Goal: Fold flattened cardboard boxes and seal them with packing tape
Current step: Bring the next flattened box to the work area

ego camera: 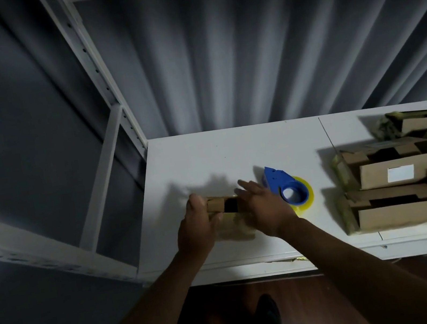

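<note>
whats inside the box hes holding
Only a dark opening shows in the top of the cardboard box; its contents cannot be seen. The left hand and right hand cover both ends.

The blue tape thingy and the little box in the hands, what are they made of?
The blue tape dispenser looks like hard moulded plastic: smooth, evenly coloured, slightly shiny. The yellowish roll in it seems to be glossy clear tape. The small box looks like brown cardboard: matte, with folded flaps. The left hand grips its end; the right hand lies flat over it.
</note>
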